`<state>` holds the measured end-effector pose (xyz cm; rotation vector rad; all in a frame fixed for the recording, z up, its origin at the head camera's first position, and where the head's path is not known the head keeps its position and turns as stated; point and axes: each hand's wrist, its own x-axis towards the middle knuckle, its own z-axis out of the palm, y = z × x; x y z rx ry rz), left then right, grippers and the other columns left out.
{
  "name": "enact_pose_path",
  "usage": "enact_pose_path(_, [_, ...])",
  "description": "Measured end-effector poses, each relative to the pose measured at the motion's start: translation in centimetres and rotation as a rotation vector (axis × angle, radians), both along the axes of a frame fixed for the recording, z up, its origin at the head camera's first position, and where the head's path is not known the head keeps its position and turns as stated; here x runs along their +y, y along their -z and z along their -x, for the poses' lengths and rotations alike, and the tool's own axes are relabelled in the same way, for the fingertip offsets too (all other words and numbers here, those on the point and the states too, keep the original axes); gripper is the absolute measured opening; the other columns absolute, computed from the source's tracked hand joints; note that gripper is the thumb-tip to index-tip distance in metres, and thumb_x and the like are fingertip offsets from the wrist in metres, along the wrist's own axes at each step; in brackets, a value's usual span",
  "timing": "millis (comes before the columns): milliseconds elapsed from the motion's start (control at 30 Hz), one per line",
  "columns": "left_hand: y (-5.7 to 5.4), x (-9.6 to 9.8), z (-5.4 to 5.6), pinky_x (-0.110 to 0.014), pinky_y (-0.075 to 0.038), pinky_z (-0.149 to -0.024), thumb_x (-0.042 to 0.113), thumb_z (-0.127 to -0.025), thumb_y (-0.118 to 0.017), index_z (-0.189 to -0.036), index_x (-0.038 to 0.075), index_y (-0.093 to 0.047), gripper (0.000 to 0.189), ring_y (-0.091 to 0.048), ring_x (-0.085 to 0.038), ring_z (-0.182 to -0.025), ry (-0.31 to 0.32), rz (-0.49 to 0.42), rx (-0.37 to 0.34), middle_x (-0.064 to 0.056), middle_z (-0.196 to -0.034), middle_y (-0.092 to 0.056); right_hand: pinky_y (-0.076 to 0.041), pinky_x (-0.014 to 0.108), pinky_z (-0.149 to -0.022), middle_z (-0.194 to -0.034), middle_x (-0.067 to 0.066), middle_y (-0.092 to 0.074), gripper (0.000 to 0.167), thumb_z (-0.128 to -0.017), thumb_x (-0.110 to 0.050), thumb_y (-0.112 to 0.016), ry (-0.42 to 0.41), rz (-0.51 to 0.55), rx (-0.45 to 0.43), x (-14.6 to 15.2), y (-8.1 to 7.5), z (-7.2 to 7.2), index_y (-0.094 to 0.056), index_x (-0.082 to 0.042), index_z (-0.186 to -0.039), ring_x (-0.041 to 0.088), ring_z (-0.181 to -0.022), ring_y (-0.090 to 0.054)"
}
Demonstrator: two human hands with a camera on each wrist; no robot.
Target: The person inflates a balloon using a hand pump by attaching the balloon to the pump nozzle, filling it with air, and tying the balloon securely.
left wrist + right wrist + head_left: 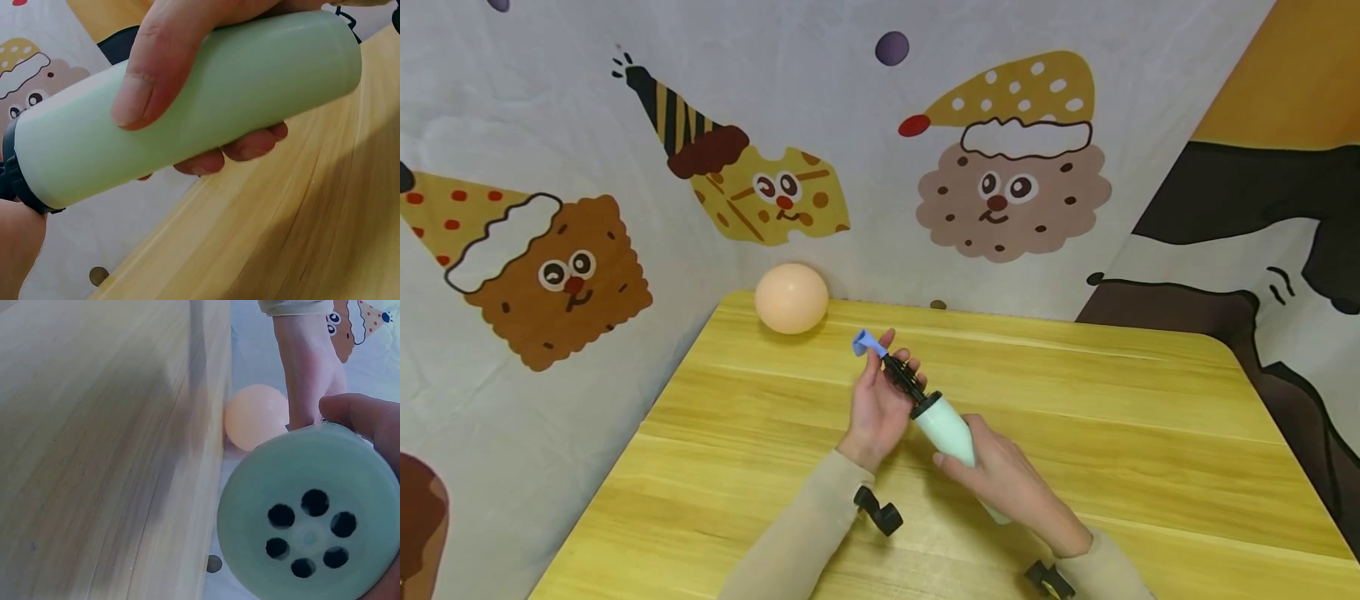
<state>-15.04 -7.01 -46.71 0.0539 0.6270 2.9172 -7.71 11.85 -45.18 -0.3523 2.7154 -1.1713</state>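
A mint-green balloon pump (946,429) with a black collar and nozzle (902,377) is held slantwise above the table. My right hand (1011,475) grips its green body, thumb along the near side and fingers wrapped beneath, as the left wrist view shows. At the nozzle's tip sits a limp, uninflated blue balloon (867,342). My left hand (880,408), palm up, pinches the balloon's neck between thumb and index finger, the other fingers behind the nozzle. The right wrist view faces the pump's round end (309,469), which has several dark holes.
An inflated peach balloon (792,298) rests at the back left of the wooden table (1075,392). A cloth backdrop (865,108) with cartoon snacks hangs behind and to the left. Black wrist mounts (878,510) sit on both beige sleeves.
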Motion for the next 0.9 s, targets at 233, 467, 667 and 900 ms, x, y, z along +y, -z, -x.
enact_pose_path(233, [0.07, 0.11, 0.10, -0.030, -0.049, -0.083, 0.041, -0.113, -0.033, -0.126, 0.015, -0.052, 0.035, -0.057, -0.016, -0.095, -0.031, 0.098, 0.016, 0.001, -0.104, -0.058, -0.053, 0.032, -0.060, -0.092, 0.003, -0.065, 0.065, -0.088, -0.046, -0.078, 0.008, -0.003, -0.007, -0.20, -0.03, 0.01, -0.056, -0.003, -0.131, 0.014, -0.073, -0.059])
enact_pose_path(467, [0.51, -0.12, 0.38, -0.031, -0.053, -0.083, 0.038, -0.113, -0.034, -0.122, 0.013, -0.057, 0.034, -0.065, -0.019, -0.105, -0.043, 0.158, 0.026, -0.001, -0.121, -0.063, -0.052, 0.032, -0.057, -0.090, 0.003, -0.064, 0.062, -0.089, -0.045, -0.077, 0.004, 0.007, -0.038, -0.38, 0.04, 0.03, -0.057, -0.004, -0.130, 0.015, -0.070, -0.059])
enact_pose_path(667, [0.85, -0.58, 0.56, -0.035, -0.054, -0.090, 0.043, -0.113, -0.032, -0.136, 0.015, -0.055, 0.043, -0.066, -0.019, -0.109, 0.003, 0.101, 0.060, -0.001, -0.126, -0.065, -0.052, 0.032, -0.059, -0.091, 0.002, -0.064, 0.061, -0.090, -0.046, -0.077, -0.007, 0.013, -0.040, -0.38, 0.08, -0.04, -0.057, -0.005, -0.131, 0.014, -0.071, -0.059])
enact_pose_path(900, [0.87, -0.71, 0.39, -0.042, -0.056, -0.093, 0.039, -0.114, -0.032, -0.103, 0.016, -0.055, 0.034, -0.065, -0.021, -0.103, 0.005, 0.124, 0.041, -0.001, -0.106, -0.065, -0.053, 0.032, -0.058, -0.091, 0.004, -0.064, 0.063, -0.092, -0.045, -0.075, -0.049, 0.035, -0.047, -0.40, -0.06, 0.09, -0.055, 0.000, -0.132, 0.014, -0.071, -0.059])
